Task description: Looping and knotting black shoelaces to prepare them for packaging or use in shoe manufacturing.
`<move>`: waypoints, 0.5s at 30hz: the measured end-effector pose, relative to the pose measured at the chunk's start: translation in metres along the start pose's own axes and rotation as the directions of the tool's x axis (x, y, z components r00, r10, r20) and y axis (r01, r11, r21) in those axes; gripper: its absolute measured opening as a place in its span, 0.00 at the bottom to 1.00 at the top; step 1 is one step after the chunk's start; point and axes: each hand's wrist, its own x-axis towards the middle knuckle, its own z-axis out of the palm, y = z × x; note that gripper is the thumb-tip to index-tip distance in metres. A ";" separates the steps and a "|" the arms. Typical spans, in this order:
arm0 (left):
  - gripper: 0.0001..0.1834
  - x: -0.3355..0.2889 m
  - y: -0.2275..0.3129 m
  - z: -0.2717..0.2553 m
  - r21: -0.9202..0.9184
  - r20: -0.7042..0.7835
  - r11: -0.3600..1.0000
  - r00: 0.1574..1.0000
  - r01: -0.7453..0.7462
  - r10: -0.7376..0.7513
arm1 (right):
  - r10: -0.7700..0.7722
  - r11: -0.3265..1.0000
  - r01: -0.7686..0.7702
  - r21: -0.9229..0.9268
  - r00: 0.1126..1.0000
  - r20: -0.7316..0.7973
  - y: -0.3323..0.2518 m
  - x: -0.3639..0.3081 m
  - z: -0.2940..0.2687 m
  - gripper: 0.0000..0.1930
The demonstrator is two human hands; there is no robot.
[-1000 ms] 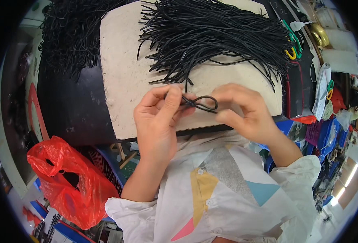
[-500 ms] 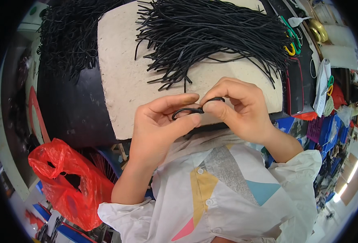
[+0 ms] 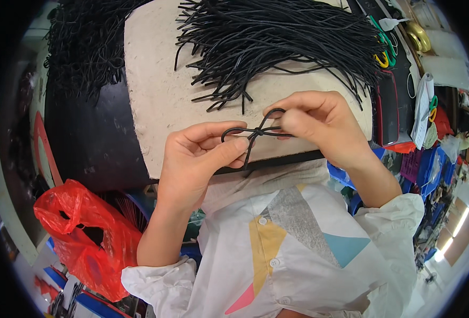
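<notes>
Between my two hands is a black cord [image 3: 258,131] tied in a small bow, with a knot at its middle, a loop to each side and a loose end hanging down. My left hand [image 3: 205,151] pinches the left loop between thumb and fingers. The right loop is gripped by my right hand [image 3: 319,122], partly hidden behind the thumb. Both hands are held over the near edge of a pale board [image 3: 155,106]. Beyond them on the board lies a thick pile of straight black cords [image 3: 282,42].
A heap of tangled black cords [image 3: 86,47] lies at the far left on the black surface [image 3: 96,143]. Scissors with green and yellow handles [image 3: 385,53] and a dark phone-like slab with a red edge [image 3: 387,108] are at the right. A red plastic bag [image 3: 86,233] hangs lower left.
My hands have drawn apart, the left one leftward and the right one slightly up. The cord, bunched at the fingertips before, now shows a knot with loops and a hanging end.
</notes>
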 end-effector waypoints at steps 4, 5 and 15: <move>0.14 -0.002 0.005 0.007 -0.068 -0.003 0.997 0.999 0.044 -0.044 | -0.039 0.991 0.035 -0.128 0.999 -0.028 0.000 -0.002 0.002 0.09; 0.14 -0.002 0.001 0.006 -0.034 0.010 0.999 1.000 0.003 -0.002 | -0.026 0.994 0.021 -0.111 0.999 -0.041 0.000 -0.002 0.003 0.09; 0.19 -0.005 -0.003 0.009 -0.030 0.060 0.999 0.998 -0.023 0.025 | -0.015 1.000 0.014 -0.028 0.999 -0.032 0.007 -0.001 0.003 0.08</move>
